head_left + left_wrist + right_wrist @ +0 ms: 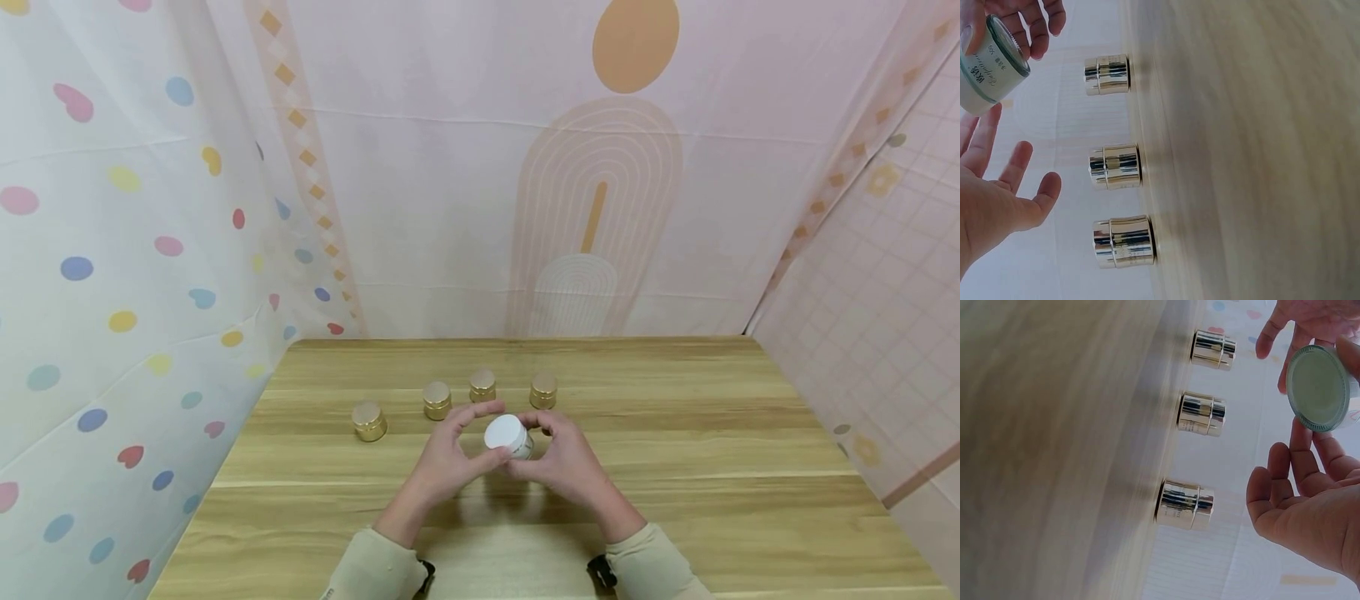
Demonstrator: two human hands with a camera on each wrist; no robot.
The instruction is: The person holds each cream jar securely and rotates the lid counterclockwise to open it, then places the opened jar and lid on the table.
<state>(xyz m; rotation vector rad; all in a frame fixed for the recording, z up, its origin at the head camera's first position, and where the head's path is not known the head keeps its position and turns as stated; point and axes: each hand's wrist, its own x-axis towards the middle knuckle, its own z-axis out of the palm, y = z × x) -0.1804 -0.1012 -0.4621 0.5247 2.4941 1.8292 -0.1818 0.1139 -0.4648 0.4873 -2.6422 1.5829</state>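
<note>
Between the two hands is a small jar (506,433) with a white lid, tilted above the table. The left hand (447,460) has its thumb against the lid's near side and its index finger stretched past the far side. Thumb and fingers of the right hand (568,461) grip the jar's right side. Dark lettering and a green rim show on the jar (984,78) in the left wrist view. Its pale round base (1317,387) faces the camera in the right wrist view, where fingertips of both hands touch the jar.
Several gold lidded jars stand upright on the wooden table (712,433) beyond the hands: one at far left (369,422), two near the middle (437,401) (482,386), one farther right (543,391). Patterned cloth (420,192) hangs behind and beside the table.
</note>
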